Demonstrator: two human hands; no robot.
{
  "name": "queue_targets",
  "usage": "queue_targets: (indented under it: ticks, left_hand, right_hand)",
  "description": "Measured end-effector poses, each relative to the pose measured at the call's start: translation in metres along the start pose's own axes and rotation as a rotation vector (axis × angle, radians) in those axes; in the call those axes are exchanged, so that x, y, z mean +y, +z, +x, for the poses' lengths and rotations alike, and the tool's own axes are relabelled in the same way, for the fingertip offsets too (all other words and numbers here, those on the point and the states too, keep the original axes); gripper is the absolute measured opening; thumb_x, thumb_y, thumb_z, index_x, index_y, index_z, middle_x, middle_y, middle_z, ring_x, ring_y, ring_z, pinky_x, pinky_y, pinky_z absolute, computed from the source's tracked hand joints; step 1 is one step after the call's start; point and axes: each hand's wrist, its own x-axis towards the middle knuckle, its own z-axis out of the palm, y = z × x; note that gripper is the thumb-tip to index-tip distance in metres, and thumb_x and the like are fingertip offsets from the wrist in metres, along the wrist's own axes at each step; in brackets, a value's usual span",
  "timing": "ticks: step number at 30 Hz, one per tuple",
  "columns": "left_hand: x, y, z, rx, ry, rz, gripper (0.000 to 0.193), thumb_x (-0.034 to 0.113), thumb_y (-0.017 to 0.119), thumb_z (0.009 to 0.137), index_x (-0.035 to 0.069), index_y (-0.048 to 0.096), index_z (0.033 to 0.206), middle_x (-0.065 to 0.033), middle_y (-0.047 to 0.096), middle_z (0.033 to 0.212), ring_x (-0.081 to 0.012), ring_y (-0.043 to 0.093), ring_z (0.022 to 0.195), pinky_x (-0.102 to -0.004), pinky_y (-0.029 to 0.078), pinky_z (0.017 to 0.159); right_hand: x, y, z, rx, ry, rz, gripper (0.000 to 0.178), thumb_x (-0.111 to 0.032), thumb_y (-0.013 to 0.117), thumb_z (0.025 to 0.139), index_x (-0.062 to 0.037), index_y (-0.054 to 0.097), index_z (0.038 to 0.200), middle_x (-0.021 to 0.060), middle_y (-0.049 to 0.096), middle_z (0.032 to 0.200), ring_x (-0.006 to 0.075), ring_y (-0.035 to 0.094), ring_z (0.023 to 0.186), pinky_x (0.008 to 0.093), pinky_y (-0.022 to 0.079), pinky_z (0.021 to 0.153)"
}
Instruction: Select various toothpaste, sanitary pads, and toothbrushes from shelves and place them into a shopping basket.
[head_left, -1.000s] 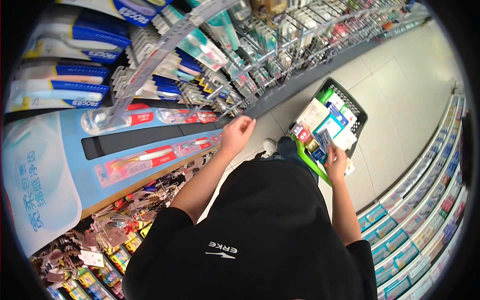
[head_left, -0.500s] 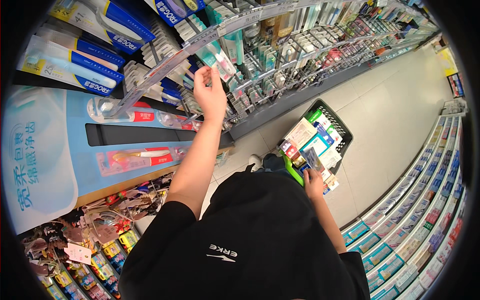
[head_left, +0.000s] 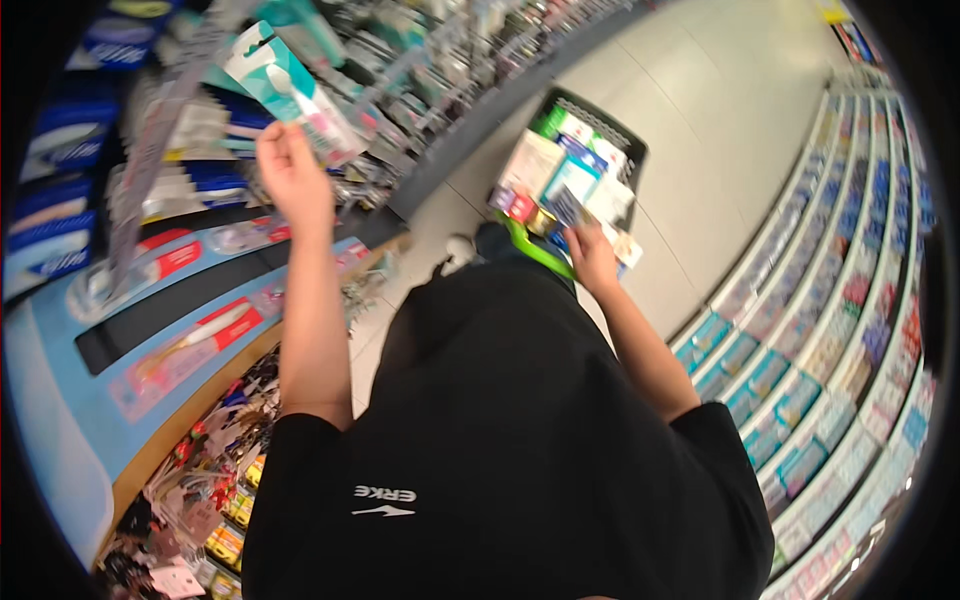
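Observation:
My left hand (head_left: 290, 170) is raised at the shelf on the left, thumb and fingers closed on the lower edge of a teal-and-white hanging pack (head_left: 280, 85). A white and pink item shows on the pack's front; its kind is too blurred to name. At the basket, my right hand (head_left: 593, 252) is closed on a dark flat pack (head_left: 566, 206). The green basket handle (head_left: 540, 255) runs up against this hand; whether the fingers also grip it, I cannot tell. Under the dark pack, boxes and packets fill the black basket (head_left: 638, 150).
Hanging packs crowd the hook rack (head_left: 400, 110) beyond my left hand. Toothbrush packs (head_left: 215, 335) lie on a blue display ledge at left, with small hanging accessories (head_left: 210, 470) below. Low shelves of boxed goods (head_left: 800, 300) curve along the right, across a tiled floor (head_left: 690, 110).
My left hand has taken hold of the teal-and-white pack and now holds it up before the rack. The view has turned, so the basket and right hand appear farther left and higher.

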Motion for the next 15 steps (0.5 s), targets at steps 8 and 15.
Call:
queue_targets:
  ticks: [8, 15]
  left_hand:
    - [-0.024, 0.012, -0.106, -0.825, -0.497, 0.229, 0.01, 0.012, 0.058, 0.103, 0.004, 0.063, 0.104, 0.0023, 0.063, 0.085, -0.0056, 0.056, 0.075, -0.0251, 0.047, 0.067]
    - [-0.017, 0.036, -0.129, -1.266, -0.467, 0.279, 0.018, 0.016, 0.063, 0.1, -0.001, 0.065, 0.106, -0.007, 0.07, 0.088, -0.0109, 0.065, 0.085, -0.0295, 0.052, 0.079]
  right_hand:
    - [-0.104, -0.081, 0.006, 0.123, -0.39, 0.153, 0.062, -0.015, 0.079, 0.087, -0.0098, 0.054, 0.143, 0.0143, 0.059, 0.139, 0.0302, 0.061, 0.12, 0.0397, 0.051, 0.099]
    - [-0.085, -0.075, -0.003, -0.157, -0.54, 0.1, 0.056, -0.019, 0.081, 0.081, -0.0078, 0.065, 0.134, 0.01, 0.064, 0.131, 0.0307, 0.062, 0.116, 0.0416, 0.051, 0.099]
